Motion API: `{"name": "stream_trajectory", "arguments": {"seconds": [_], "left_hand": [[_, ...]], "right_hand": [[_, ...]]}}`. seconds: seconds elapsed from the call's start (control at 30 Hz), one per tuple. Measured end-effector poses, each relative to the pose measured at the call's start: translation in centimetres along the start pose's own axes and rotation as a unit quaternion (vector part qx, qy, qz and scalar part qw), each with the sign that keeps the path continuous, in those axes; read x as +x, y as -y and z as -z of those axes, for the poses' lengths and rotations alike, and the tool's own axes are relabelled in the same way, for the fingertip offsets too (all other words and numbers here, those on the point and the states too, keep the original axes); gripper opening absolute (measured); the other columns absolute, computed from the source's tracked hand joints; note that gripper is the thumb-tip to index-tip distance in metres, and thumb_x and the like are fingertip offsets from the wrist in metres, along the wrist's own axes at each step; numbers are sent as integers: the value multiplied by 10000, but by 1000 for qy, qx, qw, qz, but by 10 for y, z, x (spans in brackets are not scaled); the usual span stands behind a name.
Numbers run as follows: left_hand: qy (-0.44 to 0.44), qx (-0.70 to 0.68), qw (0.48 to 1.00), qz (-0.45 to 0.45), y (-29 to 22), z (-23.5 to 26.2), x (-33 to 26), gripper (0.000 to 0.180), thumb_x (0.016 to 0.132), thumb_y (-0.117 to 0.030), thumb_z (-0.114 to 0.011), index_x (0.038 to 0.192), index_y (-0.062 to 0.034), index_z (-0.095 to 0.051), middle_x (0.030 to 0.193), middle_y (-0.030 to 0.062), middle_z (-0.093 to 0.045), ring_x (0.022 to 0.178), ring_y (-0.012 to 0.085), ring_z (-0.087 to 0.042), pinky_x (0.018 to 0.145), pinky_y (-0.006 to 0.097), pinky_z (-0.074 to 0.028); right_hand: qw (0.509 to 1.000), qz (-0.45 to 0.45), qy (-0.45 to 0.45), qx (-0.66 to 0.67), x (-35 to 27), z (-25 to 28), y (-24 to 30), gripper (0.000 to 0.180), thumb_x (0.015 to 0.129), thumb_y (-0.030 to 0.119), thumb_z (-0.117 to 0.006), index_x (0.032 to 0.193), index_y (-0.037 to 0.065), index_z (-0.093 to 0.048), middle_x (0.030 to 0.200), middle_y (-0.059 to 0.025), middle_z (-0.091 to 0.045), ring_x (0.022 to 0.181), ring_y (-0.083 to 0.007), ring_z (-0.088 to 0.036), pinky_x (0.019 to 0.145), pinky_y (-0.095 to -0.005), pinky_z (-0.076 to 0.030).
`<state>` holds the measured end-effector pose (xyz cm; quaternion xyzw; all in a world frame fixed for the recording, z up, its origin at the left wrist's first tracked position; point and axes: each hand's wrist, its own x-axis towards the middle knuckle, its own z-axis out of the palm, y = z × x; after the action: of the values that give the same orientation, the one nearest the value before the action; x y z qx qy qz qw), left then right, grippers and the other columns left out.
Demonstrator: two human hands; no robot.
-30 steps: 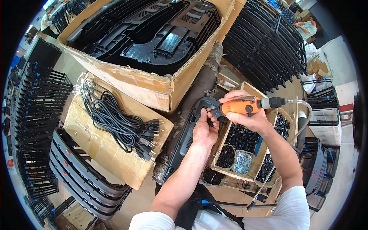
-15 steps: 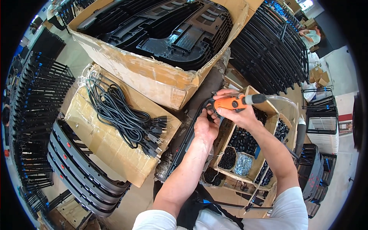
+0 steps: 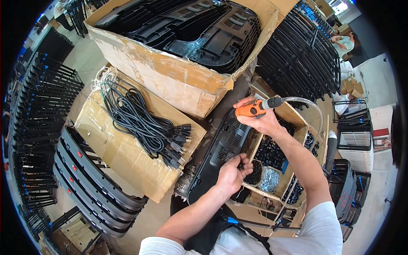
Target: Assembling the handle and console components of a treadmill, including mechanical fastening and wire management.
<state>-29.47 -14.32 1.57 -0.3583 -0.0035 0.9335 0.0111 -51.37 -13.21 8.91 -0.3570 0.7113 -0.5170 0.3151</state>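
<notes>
A: Head view: the right hand [image 3: 265, 121] is wrapped around an orange pneumatic screwdriver [image 3: 251, 109], its tip down on the far end of the long black panel [image 3: 221, 148].
B: And the left hand [image 3: 231, 172]?
A: It is curled narrow at the divided screw box [image 3: 272, 163], just right of the panel, fingers pinched; whether they hold a screw, I cannot tell.
B: So it looks like fastening, mid-run.
A: Likely. Next calls for seating a screw in a panel hole.
</notes>
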Motion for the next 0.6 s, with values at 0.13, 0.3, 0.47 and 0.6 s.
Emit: {"name": "stream_trajectory", "arguments": {"seconds": [0.13, 0.3, 0.47, 0.6], "left_hand": [[-18, 84, 996, 24, 7, 24, -18, 268, 1134, -216, -463, 1250, -11, -592, 1045, 85, -636, 914, 231, -659, 812, 371, -568], [9, 186, 983, -3, 2, 43, -48, 286, 1137, -249, -455, 1211, -24, -615, 1082, 84, -662, 971, 207, -651, 896, 359, -548], [7, 247, 966, 82, 18, 61, -54, 263, 1128, -208, -480, 1213, -11, -633, 1115, 93, -676, 1059, 215, -655, 979, 369, -545], [14, 308, 931, 196, 74, 68, -33, 211, 1086, -182, -573, 1186, -22, -667, 1127, 74, -682, 1090, 213, -644, 1022, 366, -520]], "right_hand": [[1000, 2, -5, -5, -2, 0, 4, 443, 834, 56, -844, 1244, 35, -675, 1189, -78, -725, 1088, -158, -689, 966, -336, -569], [994, 24, -96, 43, -46, 3, 33, 516, 837, 89, -850, 1313, 41, -659, 1223, -100, -733, 1113, -153, -687, 978, -338, -572], [979, -28, -204, 14, -180, 4, 81, 571, 850, 122, -834, 1365, 24, -607, 1270, -120, -734, 1169, -190, -686, 1016, -350, -556], [919, -110, -378, -25, -335, -25, 102, 570, 830, 70, -815, 1355, 11, -600, 1280, -140, -738, 1184, -219, -689, 1056, -388, -540]]}}
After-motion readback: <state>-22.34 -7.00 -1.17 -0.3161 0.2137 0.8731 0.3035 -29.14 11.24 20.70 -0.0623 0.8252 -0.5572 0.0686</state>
